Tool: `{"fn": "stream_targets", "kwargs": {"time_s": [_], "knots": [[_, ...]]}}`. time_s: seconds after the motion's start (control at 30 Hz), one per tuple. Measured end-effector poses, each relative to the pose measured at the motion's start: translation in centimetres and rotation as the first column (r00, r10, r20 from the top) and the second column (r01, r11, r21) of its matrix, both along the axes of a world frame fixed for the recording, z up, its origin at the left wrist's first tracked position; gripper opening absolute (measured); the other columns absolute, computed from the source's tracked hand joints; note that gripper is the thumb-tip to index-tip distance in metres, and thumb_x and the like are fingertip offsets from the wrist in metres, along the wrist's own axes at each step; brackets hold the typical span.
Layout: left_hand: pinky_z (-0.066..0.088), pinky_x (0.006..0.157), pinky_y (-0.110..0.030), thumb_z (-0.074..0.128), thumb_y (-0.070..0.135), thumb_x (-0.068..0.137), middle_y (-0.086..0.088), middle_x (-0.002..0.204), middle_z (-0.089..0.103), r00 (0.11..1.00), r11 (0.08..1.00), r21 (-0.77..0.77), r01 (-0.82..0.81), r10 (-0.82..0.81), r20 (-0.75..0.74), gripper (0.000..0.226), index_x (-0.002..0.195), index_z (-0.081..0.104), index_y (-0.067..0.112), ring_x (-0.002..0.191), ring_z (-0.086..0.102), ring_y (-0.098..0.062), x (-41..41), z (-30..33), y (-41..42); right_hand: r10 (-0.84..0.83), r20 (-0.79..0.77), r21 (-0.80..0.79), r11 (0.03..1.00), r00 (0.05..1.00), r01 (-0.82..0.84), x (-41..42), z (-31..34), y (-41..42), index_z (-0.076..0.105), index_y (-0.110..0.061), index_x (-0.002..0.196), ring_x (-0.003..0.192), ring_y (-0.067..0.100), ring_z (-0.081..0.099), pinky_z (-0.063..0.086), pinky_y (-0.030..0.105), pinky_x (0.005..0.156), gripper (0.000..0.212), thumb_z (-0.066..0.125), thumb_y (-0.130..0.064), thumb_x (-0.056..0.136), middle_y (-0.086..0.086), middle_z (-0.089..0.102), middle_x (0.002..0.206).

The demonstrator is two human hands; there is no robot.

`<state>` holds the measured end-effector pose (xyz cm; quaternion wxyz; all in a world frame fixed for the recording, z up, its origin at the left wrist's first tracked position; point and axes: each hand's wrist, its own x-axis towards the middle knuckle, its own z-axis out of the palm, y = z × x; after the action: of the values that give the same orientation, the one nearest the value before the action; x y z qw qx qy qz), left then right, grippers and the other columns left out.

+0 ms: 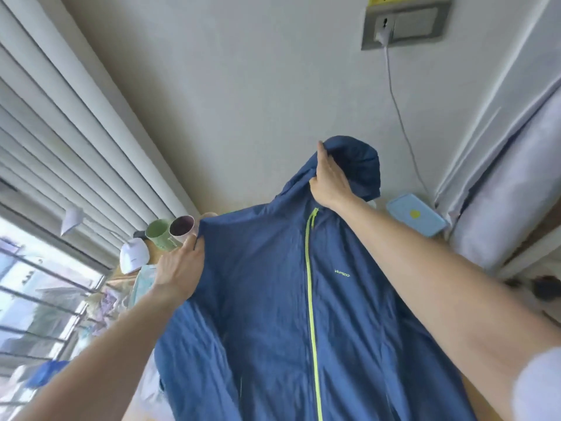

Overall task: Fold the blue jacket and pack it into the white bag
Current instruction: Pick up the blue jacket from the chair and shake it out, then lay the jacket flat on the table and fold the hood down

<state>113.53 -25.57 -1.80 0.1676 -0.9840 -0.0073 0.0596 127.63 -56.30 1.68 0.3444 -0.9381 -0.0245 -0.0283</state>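
- Jacket (273,299): blue, zipped front up, spread centre frame over a wooden table (482,393).
- Left hand (182,265): at 9 o'clock, pinching the shoulder.
- Right hand (329,180): at 12 o'clock, fingers closed on the hood.
- Cups (170,229), blue box (416,214): along the far wall edge.

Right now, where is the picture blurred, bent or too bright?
Head view: the window at left is overexposed; the wide lens bends the white blinds; the lower right corner is blurred; the blue zipped jacket and both hands stay fairly sharp.
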Motion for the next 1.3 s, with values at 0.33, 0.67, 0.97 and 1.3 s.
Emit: {"fn": "stream_targets", "kwargs": {"time_s": [0.33,0.67,0.97,1.3], "knots": [[0.052,0.082,-0.049,0.067,0.021,0.086,-0.016,0.131,0.059,0.998,0.992,-0.121,0.032,-0.039,-0.057,0.041,0.126,0.063,0.016,0.101,0.067,-0.039,-6.9,-7.2,-0.6,0.204,-0.239,-0.072,0.971,0.949,-0.227,-14.5,-10.7,-3.7,0.035,-0.022,0.15,0.125,0.03,0.057,0.049,0.047,0.097,0.06,0.057,-0.014,0.095,0.008,0.058,0.139],[0.056,0.064,-0.042,0.084,0.036,0.073,-0.011,0.107,0.066,0.929,0.912,-0.275,0.304,-0.348,-0.126,0.05,0.117,0.07,0.017,0.081,0.066,-0.03,-27.0,-17.2,-3.1,0.062,-0.534,-0.405,0.857,0.844,-0.319,-43.1,-22.3,-7.4,0.026,-0.028,0.156,0.149,0.031,0.027,0.038,0.039,0.114,0.061,0.047,-0.043,0.1,0.007,0.018,0.166],[0.052,0.072,-0.043,0.088,0.046,0.065,-0.012,0.113,0.064,0.86,0.893,-0.252,0.374,-0.436,-0.267,0.067,0.119,0.068,0.013,0.092,0.061,-0.032,-32.3,-23.2,-4.4,0.034,-0.479,-0.598,0.719,0.877,-0.355,-47.8,-27.9,-5.5,0.059,-0.013,0.132,0.116,0.034,0.059,0.06,0.04,0.074,0.085,0.093,-0.011,0.054,0.015,0.057,0.136],[0.037,0.07,-0.039,0.072,0.008,0.063,-0.003,0.076,0.055,0.83,0.798,-0.33,0.504,-0.553,-0.07,0.015,0.071,0.063,0.017,0.076,0.048,-0.027,-36.3,-23.5,-5.1,0.077,-0.263,-0.605,0.764,0.962,-0.226,-51.2,-28.5,-8.0,0.055,-0.015,0.063,0.058,0.025,0.058,0.048,0.035,0.043,0.049,0.082,0.012,0.033,0.004,0.054,0.066]]}}
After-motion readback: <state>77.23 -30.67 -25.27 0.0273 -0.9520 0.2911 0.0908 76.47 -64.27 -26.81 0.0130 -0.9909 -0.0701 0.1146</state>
